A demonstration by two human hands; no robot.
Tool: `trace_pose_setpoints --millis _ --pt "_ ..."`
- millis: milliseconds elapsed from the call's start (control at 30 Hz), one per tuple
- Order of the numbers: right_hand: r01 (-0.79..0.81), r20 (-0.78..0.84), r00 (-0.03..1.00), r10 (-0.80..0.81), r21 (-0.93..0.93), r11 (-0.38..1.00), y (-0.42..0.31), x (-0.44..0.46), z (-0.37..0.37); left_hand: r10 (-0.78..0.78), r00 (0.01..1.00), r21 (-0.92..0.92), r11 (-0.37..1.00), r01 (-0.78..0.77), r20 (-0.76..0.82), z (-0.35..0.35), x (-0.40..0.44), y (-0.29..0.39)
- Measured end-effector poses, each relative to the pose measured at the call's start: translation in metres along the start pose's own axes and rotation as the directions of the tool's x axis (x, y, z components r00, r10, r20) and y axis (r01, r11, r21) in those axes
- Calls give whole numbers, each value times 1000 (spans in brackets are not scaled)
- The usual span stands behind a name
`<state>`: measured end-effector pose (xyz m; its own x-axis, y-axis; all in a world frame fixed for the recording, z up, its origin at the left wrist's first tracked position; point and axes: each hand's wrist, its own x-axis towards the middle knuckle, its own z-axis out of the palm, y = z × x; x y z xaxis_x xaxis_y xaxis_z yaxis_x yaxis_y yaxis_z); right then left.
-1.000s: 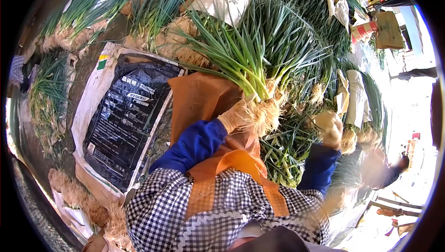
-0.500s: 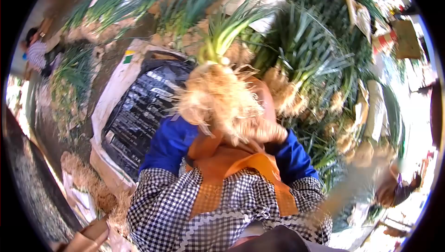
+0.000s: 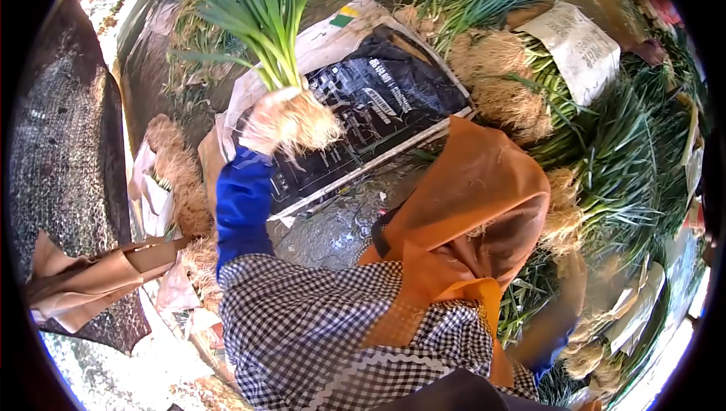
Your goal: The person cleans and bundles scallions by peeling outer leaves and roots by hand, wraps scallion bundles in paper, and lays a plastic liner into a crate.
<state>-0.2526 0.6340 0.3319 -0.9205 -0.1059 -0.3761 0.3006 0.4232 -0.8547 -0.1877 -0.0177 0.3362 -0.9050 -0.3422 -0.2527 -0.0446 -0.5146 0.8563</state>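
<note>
My left hand (image 3: pixel 261 117) is closed round the base of a bunch of green onions (image 3: pixel 281 48). The bunch is held up over the left part of a black printed sack (image 3: pixel 363 101), leaves pointing up and pale roots hanging toward the right. On the right, beside the orange apron (image 3: pixel 484 192), my right hand (image 3: pixel 572 279) is blurred and partly hidden, low near loose green leaves; its fingers cannot be made out. Nearest to it on the right are onion bunches with pale roots.
Green onion piles (image 3: pixel 635 154) lie at the right, with a white sack (image 3: pixel 578 48) over some stalks. Root bundles (image 3: pixel 178 169) lie at the left beside a dark rough mat (image 3: pixel 68 131). Brown folded material (image 3: pixel 113 279) sticks out at lower left. Part of a person shows at the top left.
The view has turned left. My left hand has carried the bunch from in front of the apron to over the black sack. My right hand has come away from the roots and moved right.
</note>
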Motion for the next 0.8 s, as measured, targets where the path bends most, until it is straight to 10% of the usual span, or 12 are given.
trace_pose_setpoints --millis 167,267,333,467,500,533,567,600,633,667,800 --pt "-221 -277 916 290 254 941 67 -27 -17 -424 902 -50 906 421 -82 -77 -22 -108" --pt "-472 -22 876 483 176 864 146 -47 -61 -500 834 -20 860 510 -234 -116 -46 -204" --pt "-572 -108 807 581 107 813 182 -67 -76 -765 622 -402 629 666 -168 -146 -58 -270" --pt "-570 -171 811 559 -16 822 191 -87 -78 -831 545 -637 360 682 114 -175 -79 -314" --pt "-561 -217 809 546 -5 828 188 -88 -75 -659 637 -140 731 668 -400 -171 -75 -316" --pt "-558 -217 811 544 -7 830 194 -87 -77 -658 638 -142 733 666 -400 -165 -73 -319" --pt "-546 -204 824 529 -33 837 198 -87 -80 -199 536 334 595 731 -820 -120 -72 -296" --pt "-532 -190 837 514 -57 845 203 -85 -81 426 458 562 156 812 -781 -86 -67 -277" --pt "-559 -242 814 529 -74 826 200 -86 -80 566 545 730 160 664 -619 -79 -56 -271" --pt "-557 -243 814 527 -74 827 200 -84 -77 636 683 893 21 449 -358 -71 -50 -270" --pt "-434 -127 901 415 -235 870 145 -95 -51 464 717 816 23 578 -520 -130 22 -359"
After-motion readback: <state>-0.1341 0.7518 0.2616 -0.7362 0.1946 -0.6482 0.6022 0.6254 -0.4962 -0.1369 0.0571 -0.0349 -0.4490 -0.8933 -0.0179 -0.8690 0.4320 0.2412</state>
